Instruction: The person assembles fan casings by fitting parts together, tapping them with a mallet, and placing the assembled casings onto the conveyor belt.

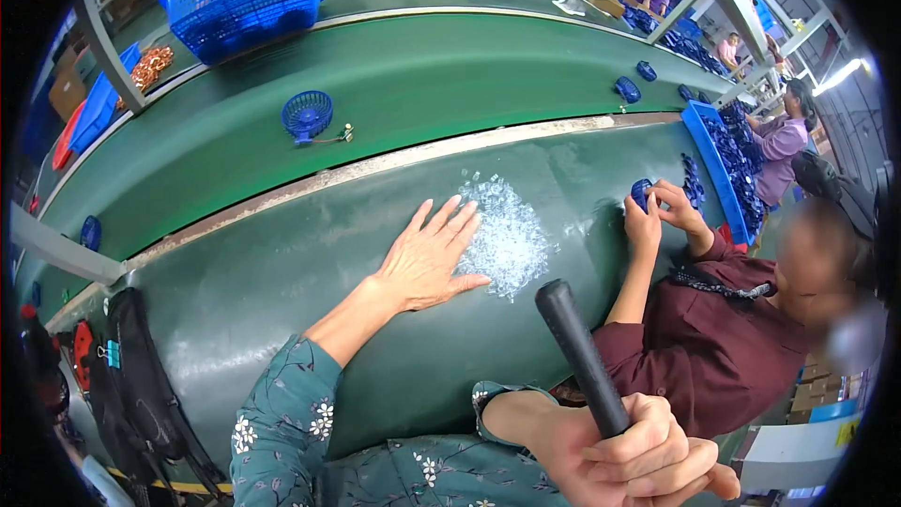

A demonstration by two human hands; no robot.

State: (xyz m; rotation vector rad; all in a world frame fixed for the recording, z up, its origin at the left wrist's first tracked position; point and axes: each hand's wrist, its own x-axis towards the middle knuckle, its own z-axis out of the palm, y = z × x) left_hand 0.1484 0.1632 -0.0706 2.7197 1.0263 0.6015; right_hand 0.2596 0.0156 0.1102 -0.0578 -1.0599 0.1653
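Note:
My left hand (pixel 427 261) lies palm down on the green work table (pixel 282 291), fingers spread. Its fingertips and thumb touch the left edge of a heap of small clear plastic pieces (pixel 509 239). Close to the camera, at the lower right, my right hand (pixel 648 460) is wrapped round a black rounded rod (pixel 584 357). This rod tilts up and to the left, above the table's near edge; its lower end is hidden in my fist.
Beyond the table runs a green conveyor belt (pixel 404 75) carrying a blue round fan part (pixel 307 115) with wires. At right, a person in a maroon shirt (pixel 718 343) handles a blue part, near a blue tray (pixel 718 169) of parts. A black bag (pixel 141 385) lies at left.

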